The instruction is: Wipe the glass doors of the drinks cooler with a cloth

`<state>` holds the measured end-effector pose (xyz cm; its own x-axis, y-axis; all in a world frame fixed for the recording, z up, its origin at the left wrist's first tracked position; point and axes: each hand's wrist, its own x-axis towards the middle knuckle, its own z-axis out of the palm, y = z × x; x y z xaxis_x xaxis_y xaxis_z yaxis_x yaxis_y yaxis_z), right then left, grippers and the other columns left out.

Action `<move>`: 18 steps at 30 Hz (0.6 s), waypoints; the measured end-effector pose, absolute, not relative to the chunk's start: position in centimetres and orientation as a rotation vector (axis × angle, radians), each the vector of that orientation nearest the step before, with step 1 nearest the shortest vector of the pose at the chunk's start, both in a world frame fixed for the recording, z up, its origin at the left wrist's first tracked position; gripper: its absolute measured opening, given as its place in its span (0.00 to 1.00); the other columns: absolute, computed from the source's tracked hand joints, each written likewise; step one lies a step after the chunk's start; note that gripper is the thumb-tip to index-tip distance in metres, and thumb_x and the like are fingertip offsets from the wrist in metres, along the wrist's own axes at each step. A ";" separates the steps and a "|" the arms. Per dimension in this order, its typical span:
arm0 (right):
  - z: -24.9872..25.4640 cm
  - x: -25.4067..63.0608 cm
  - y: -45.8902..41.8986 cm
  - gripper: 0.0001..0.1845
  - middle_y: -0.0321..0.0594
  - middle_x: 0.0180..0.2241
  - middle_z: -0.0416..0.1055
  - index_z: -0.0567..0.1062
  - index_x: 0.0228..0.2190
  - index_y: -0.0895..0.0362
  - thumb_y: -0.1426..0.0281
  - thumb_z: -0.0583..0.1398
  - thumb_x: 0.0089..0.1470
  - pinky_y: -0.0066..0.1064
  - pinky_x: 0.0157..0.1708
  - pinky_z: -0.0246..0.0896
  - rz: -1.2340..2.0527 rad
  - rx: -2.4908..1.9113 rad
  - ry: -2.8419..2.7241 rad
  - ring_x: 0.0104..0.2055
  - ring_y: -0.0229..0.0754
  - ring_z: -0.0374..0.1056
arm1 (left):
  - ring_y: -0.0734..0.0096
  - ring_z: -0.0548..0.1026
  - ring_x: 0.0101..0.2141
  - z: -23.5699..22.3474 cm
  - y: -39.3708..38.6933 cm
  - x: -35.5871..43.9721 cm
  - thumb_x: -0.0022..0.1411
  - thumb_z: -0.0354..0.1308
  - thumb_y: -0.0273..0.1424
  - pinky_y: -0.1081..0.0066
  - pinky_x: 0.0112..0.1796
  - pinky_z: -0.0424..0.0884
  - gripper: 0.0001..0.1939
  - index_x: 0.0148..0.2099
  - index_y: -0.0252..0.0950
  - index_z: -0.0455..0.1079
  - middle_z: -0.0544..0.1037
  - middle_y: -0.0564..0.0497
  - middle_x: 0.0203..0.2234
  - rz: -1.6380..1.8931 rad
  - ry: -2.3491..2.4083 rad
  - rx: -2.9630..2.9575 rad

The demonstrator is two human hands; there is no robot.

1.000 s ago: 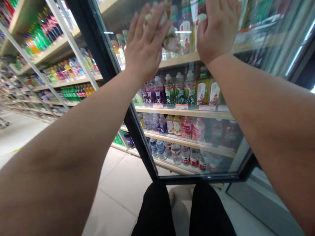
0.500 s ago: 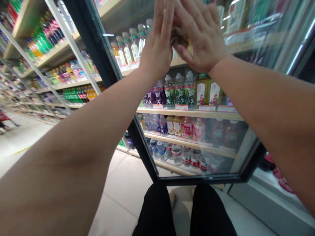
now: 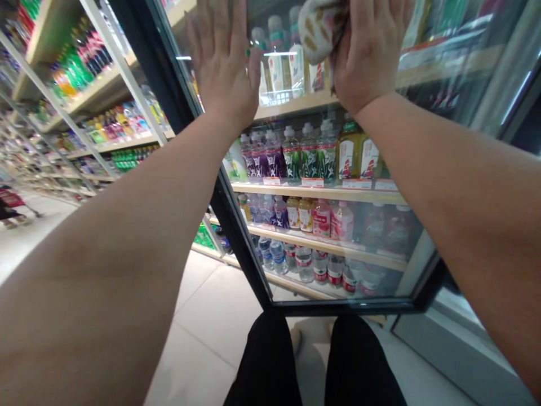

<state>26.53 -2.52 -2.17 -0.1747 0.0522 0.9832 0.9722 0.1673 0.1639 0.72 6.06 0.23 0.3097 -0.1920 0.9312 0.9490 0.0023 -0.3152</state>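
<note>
Glass cooler door point(image 3: 338, 254) filled centre and right of frame, bottle shelves point(image 3: 316, 192) behind. Left hand point(image 3: 224, 67), upper centre, fingers spread flat on glass — likely bracing door. Right hand point(image 3: 372, 51), top right, closed on bunched patterned cloth point(image 3: 321, 28), pressing it to glass — wad's long axis roughly left-right, loose end toward left.
</note>
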 end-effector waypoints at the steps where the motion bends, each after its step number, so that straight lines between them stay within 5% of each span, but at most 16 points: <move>1: -2.1 26.5 -2.5 0.33 0.46 0.70 0.61 0.61 0.72 0.62 0.65 0.43 0.72 0.53 0.71 0.51 -1.193 -1.066 -1.458 0.73 0.56 0.57 | 0.93 0.01 0.60 -0.1 6.1 0.9 0.83 0.36 0.38 0.78 0.63 0.05 0.26 0.76 0.39 0.52 0.59 0.57 0.74 -1.061 -0.864 -1.212; 5: -1.8 26.1 -2.5 0.29 0.40 0.75 0.54 0.66 0.70 0.54 0.64 0.44 0.75 0.50 0.73 0.48 -1.318 -1.023 -1.704 0.77 0.56 0.47 | 0.88 0.12 0.70 -0.9 5.0 1.3 0.81 0.36 0.32 0.71 0.69 0.13 0.29 0.79 0.44 0.45 0.49 0.59 0.77 -1.095 -0.931 -1.348; 9: -2.3 25.9 -2.1 0.32 0.44 0.76 0.48 0.69 0.67 0.57 0.69 0.58 0.63 0.57 0.74 0.45 -1.345 -1.024 -1.787 0.77 0.67 0.41 | 0.62 0.37 0.75 -1.0 3.5 1.3 0.76 0.37 0.31 0.56 0.73 0.29 0.35 0.81 0.43 0.41 0.42 0.57 0.78 -1.089 -1.000 -1.555; 14: -4.2 25.2 -2.1 0.33 0.56 0.76 0.47 0.73 0.60 0.62 0.58 0.69 0.59 0.65 0.74 0.40 -1.263 -0.960 -1.750 0.76 0.77 0.41 | 0.59 0.37 0.75 -1.3 2.5 1.8 0.75 0.43 0.33 0.56 0.73 0.29 0.36 0.81 0.42 0.43 0.44 0.58 0.78 -1.119 -0.998 -1.590; 18: -2.6 24.8 -1.9 0.19 0.54 0.73 0.55 0.75 0.55 0.66 0.73 0.59 0.65 0.53 0.77 0.43 -1.213 -0.925 -1.787 0.77 0.65 0.46 | 0.59 0.36 0.75 -1.2 1.8 2.4 0.72 0.49 0.28 0.55 0.74 0.28 0.39 0.81 0.41 0.44 0.43 0.58 0.78 -1.147 -1.066 -1.655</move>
